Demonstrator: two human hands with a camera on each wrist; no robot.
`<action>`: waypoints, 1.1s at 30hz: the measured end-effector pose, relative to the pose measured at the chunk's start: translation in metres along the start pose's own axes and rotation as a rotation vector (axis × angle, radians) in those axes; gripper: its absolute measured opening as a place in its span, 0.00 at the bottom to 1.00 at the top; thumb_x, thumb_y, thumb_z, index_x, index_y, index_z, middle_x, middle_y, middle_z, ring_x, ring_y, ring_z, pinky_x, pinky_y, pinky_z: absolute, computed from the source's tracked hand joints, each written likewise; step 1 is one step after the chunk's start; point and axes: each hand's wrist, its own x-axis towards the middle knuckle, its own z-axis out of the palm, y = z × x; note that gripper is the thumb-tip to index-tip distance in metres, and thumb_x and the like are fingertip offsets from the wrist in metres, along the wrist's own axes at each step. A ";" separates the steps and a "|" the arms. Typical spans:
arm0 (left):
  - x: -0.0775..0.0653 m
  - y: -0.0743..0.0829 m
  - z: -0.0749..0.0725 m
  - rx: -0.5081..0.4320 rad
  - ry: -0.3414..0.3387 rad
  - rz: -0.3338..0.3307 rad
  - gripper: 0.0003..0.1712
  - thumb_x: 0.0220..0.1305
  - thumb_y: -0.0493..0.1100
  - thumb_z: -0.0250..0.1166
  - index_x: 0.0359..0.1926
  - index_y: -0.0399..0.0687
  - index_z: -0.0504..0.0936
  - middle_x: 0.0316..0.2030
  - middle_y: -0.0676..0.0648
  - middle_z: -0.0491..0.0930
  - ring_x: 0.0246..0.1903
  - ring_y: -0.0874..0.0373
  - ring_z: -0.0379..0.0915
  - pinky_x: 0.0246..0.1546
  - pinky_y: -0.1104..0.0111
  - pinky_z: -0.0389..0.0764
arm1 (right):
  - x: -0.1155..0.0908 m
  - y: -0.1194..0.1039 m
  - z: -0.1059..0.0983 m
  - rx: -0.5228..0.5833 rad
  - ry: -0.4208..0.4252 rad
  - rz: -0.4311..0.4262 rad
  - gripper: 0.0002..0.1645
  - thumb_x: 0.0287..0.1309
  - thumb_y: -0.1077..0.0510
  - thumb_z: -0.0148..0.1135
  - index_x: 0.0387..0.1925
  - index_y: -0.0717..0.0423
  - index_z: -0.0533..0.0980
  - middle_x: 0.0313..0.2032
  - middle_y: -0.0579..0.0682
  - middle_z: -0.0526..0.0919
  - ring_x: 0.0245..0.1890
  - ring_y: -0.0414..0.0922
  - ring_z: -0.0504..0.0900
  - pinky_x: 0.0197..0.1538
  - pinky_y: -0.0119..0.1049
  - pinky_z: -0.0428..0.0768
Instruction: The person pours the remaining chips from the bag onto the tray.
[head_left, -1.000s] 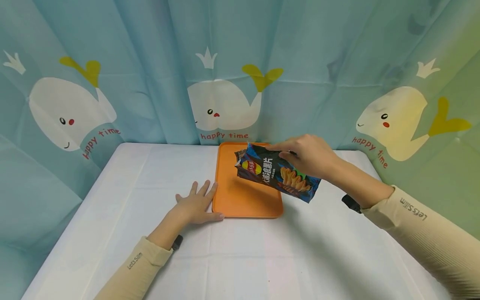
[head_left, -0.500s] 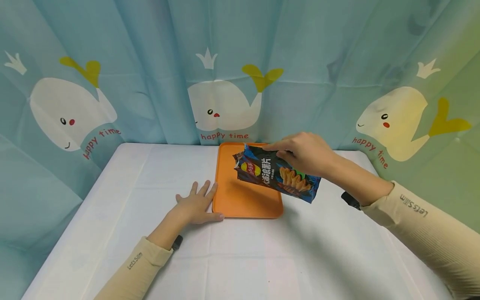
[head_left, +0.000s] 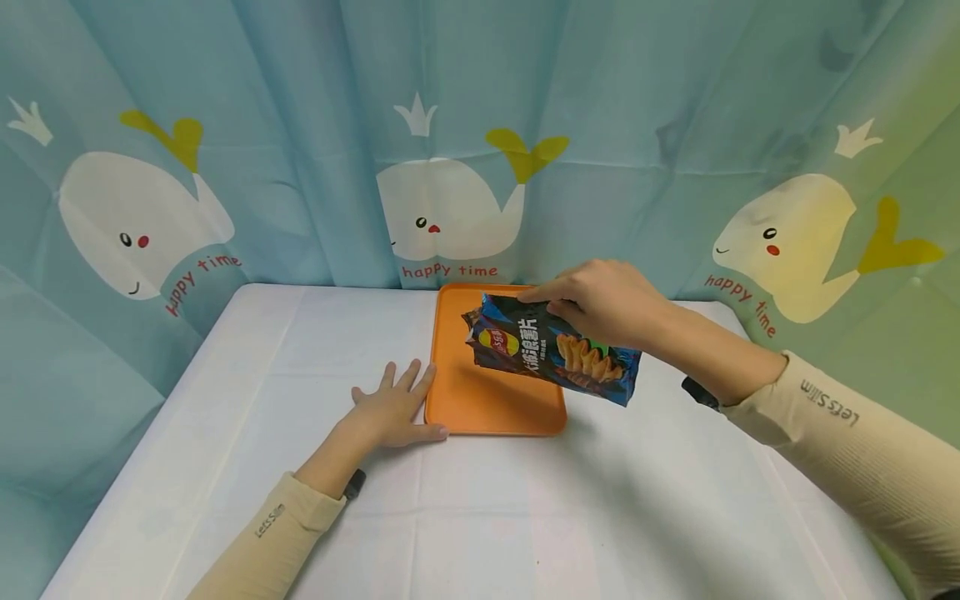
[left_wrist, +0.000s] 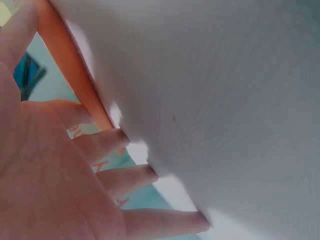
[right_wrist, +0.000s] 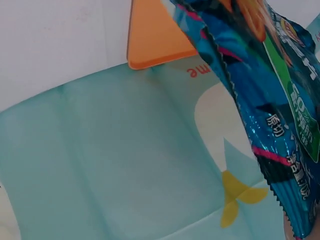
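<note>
My right hand (head_left: 611,304) pinches the upper edge of a dark blue bag of potato chips (head_left: 540,350). The bag hangs on its side above an orange tray (head_left: 480,408), its ragged, torn end facing left. In the right wrist view the bag (right_wrist: 280,125) fills the right side, and hardly any of the hand shows. My left hand (head_left: 390,412) lies spread at the tray's left side, thumb and a fingertip against the edge. The left wrist view shows this hand (left_wrist: 50,160) with straight fingers beside the tray rim (left_wrist: 70,65). No chips show on the tray; the bag's inside is hidden.
The tray rests on a table with a white cloth (head_left: 337,333). Close behind its far end hangs a blue-green curtain (head_left: 315,167) printed with whales, which also closes in both sides. The right arm's shadow crosses the cloth at the front right.
My right hand and the bag have shifted slightly left, and the bag's torn end has dipped a little. The left hand and the tray have stayed in place.
</note>
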 end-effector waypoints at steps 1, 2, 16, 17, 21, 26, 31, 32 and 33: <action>0.000 0.000 0.000 -0.001 0.000 0.002 0.63 0.54 0.79 0.61 0.80 0.54 0.47 0.79 0.41 0.44 0.75 0.29 0.36 0.54 0.19 0.49 | 0.001 0.000 -0.001 0.000 -0.003 -0.003 0.22 0.67 0.61 0.62 0.56 0.34 0.82 0.33 0.42 0.87 0.11 0.37 0.61 0.17 0.31 0.59; -0.001 0.000 -0.001 -0.001 0.001 0.004 0.63 0.54 0.78 0.61 0.80 0.54 0.47 0.79 0.41 0.44 0.75 0.29 0.36 0.54 0.19 0.49 | 0.002 -0.001 -0.002 0.005 -0.003 -0.006 0.22 0.67 0.61 0.61 0.56 0.35 0.82 0.32 0.43 0.87 0.11 0.37 0.61 0.17 0.31 0.59; -0.002 0.001 -0.002 -0.003 0.001 0.004 0.63 0.54 0.78 0.61 0.80 0.54 0.47 0.79 0.41 0.44 0.75 0.29 0.35 0.55 0.19 0.48 | 0.005 -0.006 -0.009 -0.019 -0.060 -0.006 0.24 0.67 0.62 0.61 0.57 0.34 0.82 0.41 0.46 0.89 0.13 0.38 0.65 0.18 0.32 0.60; -0.002 0.001 -0.002 -0.002 0.000 0.003 0.63 0.54 0.78 0.61 0.80 0.54 0.47 0.79 0.41 0.44 0.75 0.29 0.35 0.55 0.19 0.48 | 0.005 -0.006 -0.009 -0.020 -0.060 -0.006 0.23 0.67 0.62 0.61 0.57 0.34 0.82 0.40 0.46 0.89 0.13 0.38 0.65 0.18 0.32 0.60; -0.002 0.001 -0.002 0.001 0.001 0.003 0.63 0.55 0.78 0.61 0.80 0.55 0.46 0.79 0.41 0.43 0.76 0.29 0.35 0.55 0.19 0.48 | 0.005 -0.008 -0.010 -0.015 -0.055 -0.005 0.23 0.67 0.63 0.61 0.57 0.35 0.82 0.39 0.45 0.89 0.14 0.38 0.65 0.18 0.33 0.60; -0.002 0.001 -0.002 0.004 -0.002 -0.003 0.63 0.55 0.78 0.61 0.80 0.55 0.46 0.79 0.42 0.43 0.76 0.30 0.35 0.55 0.19 0.48 | 0.004 -0.008 -0.010 -0.013 -0.059 -0.004 0.23 0.66 0.63 0.62 0.57 0.35 0.82 0.40 0.45 0.89 0.15 0.39 0.66 0.18 0.33 0.61; -0.001 0.001 -0.002 0.005 -0.001 -0.006 0.63 0.55 0.78 0.61 0.80 0.55 0.46 0.79 0.42 0.43 0.76 0.30 0.35 0.55 0.19 0.48 | 0.003 -0.008 -0.008 -0.024 -0.062 -0.010 0.23 0.66 0.63 0.62 0.57 0.35 0.82 0.39 0.45 0.89 0.14 0.39 0.65 0.18 0.32 0.59; -0.001 0.001 -0.002 0.006 0.000 -0.005 0.63 0.55 0.78 0.61 0.80 0.55 0.47 0.79 0.42 0.43 0.76 0.30 0.35 0.55 0.19 0.48 | 0.002 -0.008 -0.008 -0.030 -0.063 -0.013 0.23 0.66 0.62 0.62 0.57 0.35 0.82 0.38 0.44 0.89 0.14 0.38 0.65 0.18 0.32 0.60; -0.002 0.001 -0.002 0.004 0.000 -0.004 0.63 0.55 0.78 0.61 0.80 0.55 0.46 0.79 0.42 0.43 0.76 0.30 0.35 0.55 0.19 0.48 | 0.002 -0.008 -0.008 -0.034 -0.060 -0.013 0.23 0.66 0.62 0.62 0.56 0.35 0.82 0.37 0.44 0.88 0.14 0.38 0.65 0.17 0.32 0.60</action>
